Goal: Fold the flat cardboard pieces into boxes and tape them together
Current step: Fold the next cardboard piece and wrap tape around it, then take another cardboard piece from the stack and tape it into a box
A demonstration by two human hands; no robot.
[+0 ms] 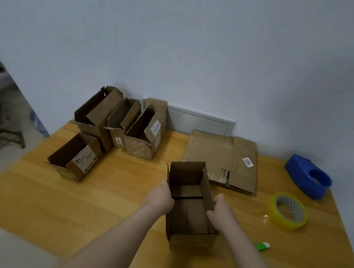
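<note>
**open box held between two hands at mid-table**

a brown cardboard box point(188, 216), already folded up and open at the top, stood on the wooden table point(120, 193) straight in front of the person. its flaps lay flat on the inside floor.

the left hand point(162, 195) lay against the outside of the box's left wall. its fingers were blurred, so it could not be told whether they curled over the rim or only pressed. the right hand point(221, 209) gripped the right wall, thumb outside and fingers hooked over the rim into the box.

just behind the box and to its right, a stack of flat cardboard pieces point(218, 151) lay on the table near the wall, with a white label point(247, 162) reading 7202 on the top sheet.

at the table's far left stood a group of four folded boxes point(145, 134), all open. three were close together by the wall, and the fourth point(76, 157) sat nearer, tipped toward the camera.

to the right of the held box, well apart from it, a roll of clear yellowish tape point(288, 211) lay flat. a blue tape dispenser point(308, 179) sat beyond it near the table's right edge. a small green and white object point(263, 246) lay near the right forearm; what it was could not be told.
</note>
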